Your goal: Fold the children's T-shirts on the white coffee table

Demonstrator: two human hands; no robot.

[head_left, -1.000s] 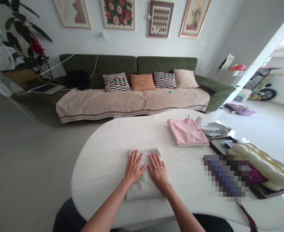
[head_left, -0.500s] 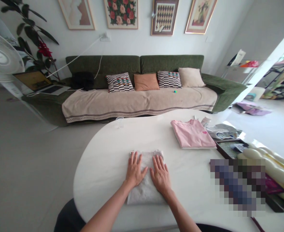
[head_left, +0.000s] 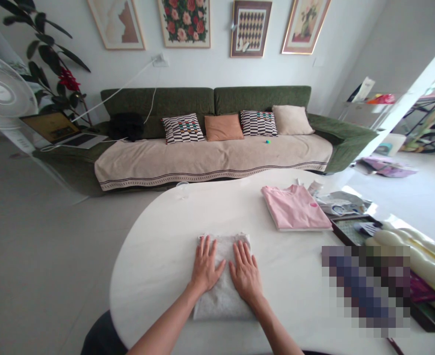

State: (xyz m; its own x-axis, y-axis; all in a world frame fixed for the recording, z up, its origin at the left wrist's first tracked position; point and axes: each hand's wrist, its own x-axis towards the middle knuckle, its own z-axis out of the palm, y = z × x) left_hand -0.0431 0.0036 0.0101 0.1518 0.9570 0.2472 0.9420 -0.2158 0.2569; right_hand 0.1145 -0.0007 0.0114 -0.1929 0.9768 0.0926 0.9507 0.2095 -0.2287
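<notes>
A folded light grey garment (head_left: 223, 305) lies flat on the white table (head_left: 151, 266) in front of me. My left hand (head_left: 206, 266) rests palm down on its left half, fingers stretched toward the far edge. On the right half lies my right hand (head_left: 246, 271), also flat with the fingers out. The two thumbs point at each other with a small gap between them. Parts of the garment are hidden under my palms. Farther back to the right sits a neatly folded pink T-shirt (head_left: 297, 207), on top of something white.
A clear glass (head_left: 183, 190) stands at the table's far left edge. On the right are a silver plastic packet (head_left: 343, 203), a dark tray (head_left: 341, 229) with a cream puffy item (head_left: 406, 241), and a blurred-out patch. A green sofa (head_left: 262, 98) stands beyond the table.
Both hands stay flat on the grey garment, almost in the same place. The whole view has shifted slightly, so things appear a little lower.
</notes>
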